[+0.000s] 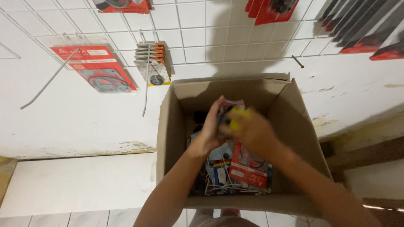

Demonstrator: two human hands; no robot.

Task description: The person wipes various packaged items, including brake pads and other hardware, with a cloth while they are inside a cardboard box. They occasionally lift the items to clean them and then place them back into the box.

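Looking down from the head camera into an open cardboard box (294, 138) standing against a white wall. Both hands inside, over the box's middle. Left hand (210, 130) curled round the near side of a small packet (232, 105), fingers up along its edge, thumb hidden. Right hand (252, 132) blurred by motion, closed over the same packet from the right, with something yellow (240, 117) showing at its fingertips; cannot tell whether part of the packet or a separate piece. Packet held above the box's contents, near the back wall, clear of the floor of the box.

Beneath the hands, a loose heap of carded goods: a red card (249, 168) with a dark ring on it, lying flat toward the right; blue-and-white packs (216, 166) just beside it on the left; thin white wire hooks (227, 189) at the near edge of the heap.

On the wall above, a white wire grid (202, 29). Hanging from it, a red gasket pack (99, 71) at left, a stack of orange-edged cards (153, 63) beside it, more red packs (273, 9) along the top edge. Long bare hooks (50, 77) jutting from the grid at left.
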